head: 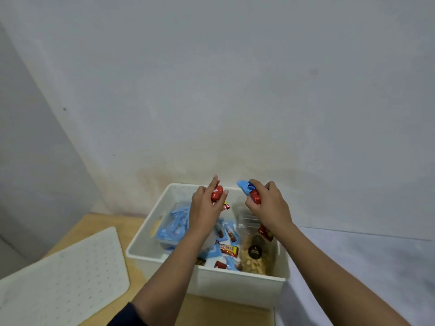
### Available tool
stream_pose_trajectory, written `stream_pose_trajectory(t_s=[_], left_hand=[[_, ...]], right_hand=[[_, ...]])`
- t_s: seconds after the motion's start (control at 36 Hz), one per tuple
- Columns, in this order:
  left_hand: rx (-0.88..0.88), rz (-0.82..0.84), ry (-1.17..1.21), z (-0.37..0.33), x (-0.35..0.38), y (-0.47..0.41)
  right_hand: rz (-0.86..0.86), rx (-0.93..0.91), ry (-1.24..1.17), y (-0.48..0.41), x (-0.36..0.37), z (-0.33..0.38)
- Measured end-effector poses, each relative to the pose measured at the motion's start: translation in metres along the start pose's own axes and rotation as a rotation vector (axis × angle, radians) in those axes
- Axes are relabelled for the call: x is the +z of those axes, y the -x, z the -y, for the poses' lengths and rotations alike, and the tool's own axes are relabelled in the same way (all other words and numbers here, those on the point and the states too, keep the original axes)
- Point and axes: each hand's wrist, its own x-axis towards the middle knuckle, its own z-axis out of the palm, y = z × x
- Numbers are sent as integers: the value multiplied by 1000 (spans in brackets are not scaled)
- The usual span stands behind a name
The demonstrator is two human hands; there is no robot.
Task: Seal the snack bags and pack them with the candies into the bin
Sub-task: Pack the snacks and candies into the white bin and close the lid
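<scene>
A pale grey wall (235,78) fills the view from nine o'clock round to three. A pale sheet (364,267) covers the ground at four o'clock. At eight o'clock a white dotted lid (63,278) lies flat on a wooden table (110,223), apart from the bin. The white bin (235,282) stands open at six o'clock on the table, its right end next to the sheet. Inside it, on the nine o'clock side, lies a clear bag of blue sweets (173,225). On the four o'clock side is a clear snack bag (255,257) of yellowish pieces with a dark round label. Whether either bag is sealed cannot be told. Both arms reach in from the six o'clock edge, and both hands hang over the far half of the bin. The left hand (204,208), towards eleven o'clock of the bin, grasps red candies (217,193) between thumb and fingers. The right hand (270,205), towards one o'clock, clutches a blue candy (243,187) and a red candy (255,196), with the blue one poking out past the fingertips. Loose candies (229,251) in red, blue and yellow wrappers lie on the bin floor between the two bags, towards six o'clock.
</scene>
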Motion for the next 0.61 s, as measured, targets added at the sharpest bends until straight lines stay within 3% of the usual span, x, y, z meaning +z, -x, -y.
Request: stream_pose_trajectory(t_s=[0.25, 0.61], left_hand=[[-99, 176, 53, 72, -25, -3], [-166, 365, 47, 89, -19, 2]], right_hand=[[75, 115, -8, 11, 69, 49], [108, 263, 42, 28, 83, 58]])
